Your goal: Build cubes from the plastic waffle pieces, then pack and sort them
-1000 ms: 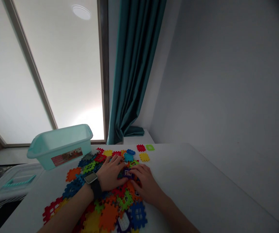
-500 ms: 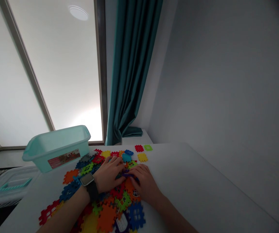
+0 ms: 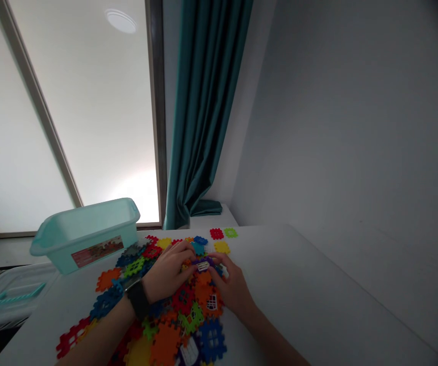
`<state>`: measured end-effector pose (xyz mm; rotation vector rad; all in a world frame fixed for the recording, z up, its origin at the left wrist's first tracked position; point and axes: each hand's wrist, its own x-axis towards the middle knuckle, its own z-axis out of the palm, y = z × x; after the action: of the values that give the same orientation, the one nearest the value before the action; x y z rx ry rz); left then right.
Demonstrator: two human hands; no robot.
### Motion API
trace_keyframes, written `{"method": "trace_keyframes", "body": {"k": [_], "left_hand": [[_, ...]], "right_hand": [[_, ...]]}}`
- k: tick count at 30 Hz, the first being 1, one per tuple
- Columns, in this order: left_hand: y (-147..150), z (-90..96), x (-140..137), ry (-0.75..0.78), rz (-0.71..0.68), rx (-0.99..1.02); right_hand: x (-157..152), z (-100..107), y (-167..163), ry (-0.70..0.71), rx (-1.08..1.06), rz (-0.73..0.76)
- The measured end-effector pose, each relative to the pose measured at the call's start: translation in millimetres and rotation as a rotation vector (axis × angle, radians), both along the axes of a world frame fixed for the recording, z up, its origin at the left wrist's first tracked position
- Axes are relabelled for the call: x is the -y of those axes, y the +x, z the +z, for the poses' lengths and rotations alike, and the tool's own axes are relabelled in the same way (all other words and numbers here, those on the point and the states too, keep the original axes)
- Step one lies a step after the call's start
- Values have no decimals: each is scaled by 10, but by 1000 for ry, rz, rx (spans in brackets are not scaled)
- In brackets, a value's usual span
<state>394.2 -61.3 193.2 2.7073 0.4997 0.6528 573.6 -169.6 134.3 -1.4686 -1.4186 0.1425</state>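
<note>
A purple toothed building tile (image 3: 204, 265) with a white grid insert is pinched between my two hands, tilted above the pile. My right hand (image 3: 234, 282) has thumb and fingers closed on its right side. From the left, my left hand (image 3: 173, 269), with a dark watch (image 3: 137, 299) on its wrist, grips the other side; some of its fingertips are hidden. Under and around the hands lies a pile of interlocking tiles, among them an orange tile (image 3: 165, 343), a blue window tile (image 3: 211, 340) and a green tile (image 3: 192, 317).
A mint plastic bin (image 3: 89, 229) stands at the back left. Its translucent lid (image 3: 16, 295) with a teal handle lies beside the table. A red tile (image 3: 216, 234), a green tile (image 3: 231, 232) and a yellow tile (image 3: 222, 247) sit apart near the far edge of the white table (image 3: 298, 305).
The purple tile has been turned up so its white grid now shows. My right hand has lifted slightly, its fingers more curled, while my left wrist has rotated.
</note>
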Motion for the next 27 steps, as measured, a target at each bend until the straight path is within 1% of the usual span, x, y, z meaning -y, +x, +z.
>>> {"method": "trace_keyframes", "body": {"k": [2, 4, 8, 13, 17, 23, 27], "left_hand": [[9, -14, 8, -49, 4, 3], [11, -44, 13, -47, 8, -40], [-6, -85, 23, 36, 35, -111], [-11, -83, 18, 133, -15, -81], [-11, -90, -27, 218, -26, -66], [-18, -81, -45, 281, -61, -91], [-20, -71, -24, 310, -44, -87]], "right_hand": [[0, -1, 19, 7, -48, -3], [4, -1, 31, 17, -47, -5], [12, 18, 36, 9, -38, 10], [3, 44, 26, -21, -101, 20], [17, 67, 16, -30, -144, 21], [52, 116, -11, -62, -184, 72], [40, 121, -12, -60, -242, 74]]}}
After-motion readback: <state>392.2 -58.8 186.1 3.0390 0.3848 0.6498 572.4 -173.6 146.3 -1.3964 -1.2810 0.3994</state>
